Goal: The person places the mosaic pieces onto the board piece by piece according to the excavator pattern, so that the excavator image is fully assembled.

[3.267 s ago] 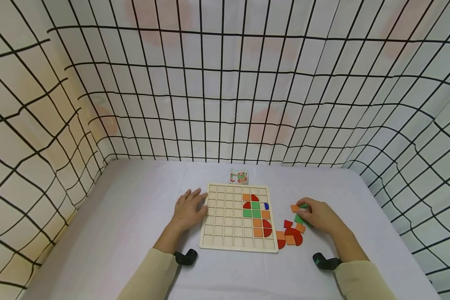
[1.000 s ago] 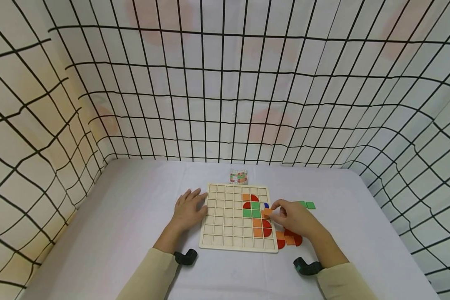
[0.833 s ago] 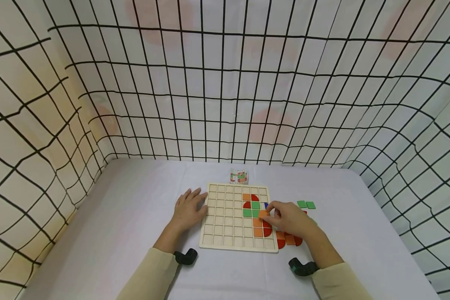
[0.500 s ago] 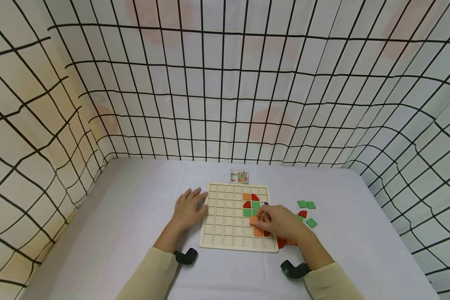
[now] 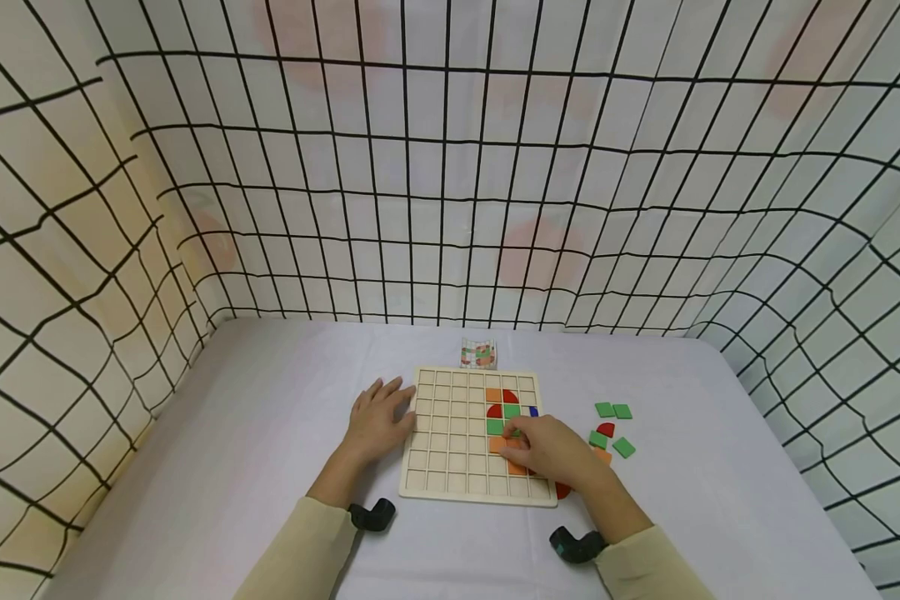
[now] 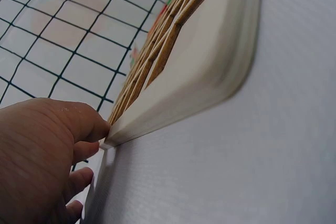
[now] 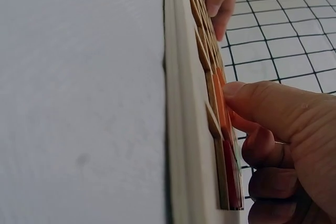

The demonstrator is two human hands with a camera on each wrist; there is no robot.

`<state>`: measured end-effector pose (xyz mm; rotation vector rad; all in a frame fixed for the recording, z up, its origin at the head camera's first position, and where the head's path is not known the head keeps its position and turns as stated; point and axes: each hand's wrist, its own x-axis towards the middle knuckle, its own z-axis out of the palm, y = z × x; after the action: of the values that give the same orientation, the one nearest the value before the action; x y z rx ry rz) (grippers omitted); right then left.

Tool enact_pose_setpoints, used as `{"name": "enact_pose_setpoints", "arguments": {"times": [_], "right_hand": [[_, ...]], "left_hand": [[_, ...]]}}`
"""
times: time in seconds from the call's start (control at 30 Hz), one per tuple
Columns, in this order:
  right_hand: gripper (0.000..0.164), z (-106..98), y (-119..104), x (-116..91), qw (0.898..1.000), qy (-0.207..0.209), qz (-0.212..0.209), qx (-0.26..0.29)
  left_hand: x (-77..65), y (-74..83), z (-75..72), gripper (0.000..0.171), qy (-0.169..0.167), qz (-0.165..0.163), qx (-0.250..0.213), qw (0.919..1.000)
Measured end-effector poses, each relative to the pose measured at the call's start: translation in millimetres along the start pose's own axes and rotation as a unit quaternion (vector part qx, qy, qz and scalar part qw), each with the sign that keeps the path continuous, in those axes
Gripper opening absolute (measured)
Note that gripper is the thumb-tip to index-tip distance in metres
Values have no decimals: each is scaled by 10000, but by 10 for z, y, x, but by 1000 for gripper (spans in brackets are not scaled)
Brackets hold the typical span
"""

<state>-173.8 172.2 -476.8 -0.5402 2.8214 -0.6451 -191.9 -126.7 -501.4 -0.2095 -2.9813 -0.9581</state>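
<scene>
A cream wooden grid board (image 5: 444, 463) lies flat on the white cloth. My left hand (image 5: 378, 421) rests beside its left edge with fingers spread, touching the rim in the left wrist view. Over the lower right part of the grid, my right hand (image 5: 555, 450) pinches an orange square tile (image 5: 497, 445) between thumb and index finger, at a cell left of other orange tiles. In the right wrist view the thumb (image 7: 236, 88) touches orange. Green tiles (image 5: 495, 427), red rounded tiles (image 5: 494, 412) and a blue piece (image 5: 534, 412) sit in nearby cells, some hidden by the hand.
Right of the board lie loose green squares (image 5: 624, 447), a red rounded piece (image 5: 606, 429) and partly covered orange and red pieces (image 5: 564, 491). A small patterned card (image 5: 478, 353) stands behind the board. Black wire mesh (image 5: 450, 200) surrounds the table.
My right hand took an orange tile from the loose pieces, carried it left over the board and brought it down to a cell. My left hand stayed in place.
</scene>
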Motion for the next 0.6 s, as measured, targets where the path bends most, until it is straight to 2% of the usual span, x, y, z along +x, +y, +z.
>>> {"name": "enact_pose_setpoints", "arguments": {"times": [0.37, 0.6], "right_hand": [[21, 12, -30, -3, 10000, -22, 42, -79], [21, -52, 28, -67, 9997, 13, -14, 228]], "left_hand": [[9, -9, 1, 51, -31, 26, 4, 10000], [9, -16, 7, 51, -30, 43, -7, 10000]]}}
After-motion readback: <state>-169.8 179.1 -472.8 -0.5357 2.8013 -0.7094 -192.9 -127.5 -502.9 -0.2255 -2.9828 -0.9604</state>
